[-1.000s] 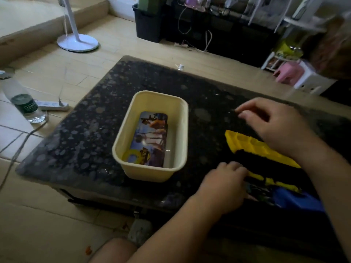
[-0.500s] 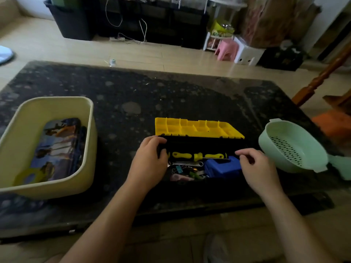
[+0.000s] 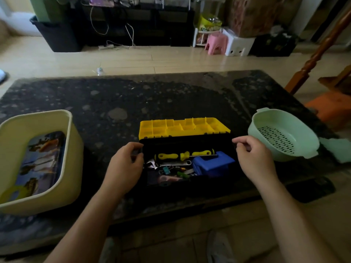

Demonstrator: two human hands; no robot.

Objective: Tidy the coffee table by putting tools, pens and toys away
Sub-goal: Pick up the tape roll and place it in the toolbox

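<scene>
Head view: the open toolbox (image 3: 190,144) is sitting near the front edge of the worktop (image 3: 133,99), between the two hands, with its yellow lid (image 3: 182,128) lying folded back behind it.
Left hand (image 3: 123,168): its grip is curling round the toolbox's left end wall.
Right hand (image 3: 254,158): the fingers are curling at the right back corner. I cannot tell whether this grip is holding the rim or only hanging beside it.
Contents: a yellow-and-black screwdriver (image 3: 169,156), an adjustable wrench (image 3: 171,164) and a blue box (image 3: 212,162) are lying inside, with small clips below them.
Neighbours: a cream tub (image 3: 75,158) holding a printed tin (image 3: 41,160) is standing well to the left, and a mint colander (image 3: 303,130) is sitting just to the right.
Step, as I am judging it: squaring or steadying the toolbox, likely before closing it.
Doing it well: keeping both ends level so the tools are not sliding, checking that nothing is poking above the rim, and steering clear of the colander.
</scene>
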